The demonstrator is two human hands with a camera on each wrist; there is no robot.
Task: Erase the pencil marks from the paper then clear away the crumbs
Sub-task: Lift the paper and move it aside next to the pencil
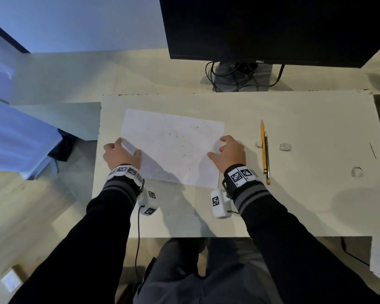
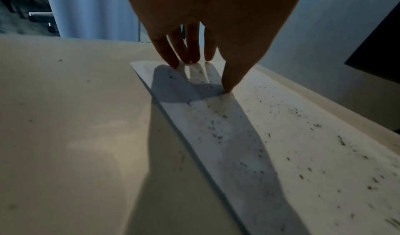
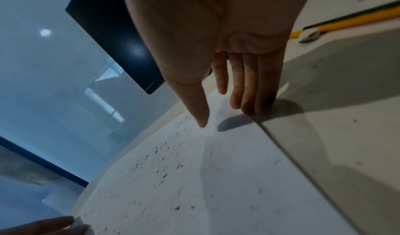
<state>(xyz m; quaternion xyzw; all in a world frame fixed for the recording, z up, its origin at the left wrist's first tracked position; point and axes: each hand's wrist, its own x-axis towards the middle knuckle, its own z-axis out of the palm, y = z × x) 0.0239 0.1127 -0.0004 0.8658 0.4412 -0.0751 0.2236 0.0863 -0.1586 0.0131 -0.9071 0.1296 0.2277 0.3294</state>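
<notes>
White paper (image 1: 173,148) sits on the desk (image 1: 294,205) in front of the person, long axis running left to right, slightly skewed. Left hand (image 1: 121,155) meets its left edge, fingers (image 2: 184,50) close together, thumb apart on the sheet. Right hand (image 1: 228,153) mirrors it on the right edge. Dark crumbs (image 1: 176,137) pepper the middle, so erasing looks finished. Next call: lift both edges evenly and tip the sheet. Further right lie the pencils (image 1: 264,150) and erasers (image 1: 285,147).
</notes>
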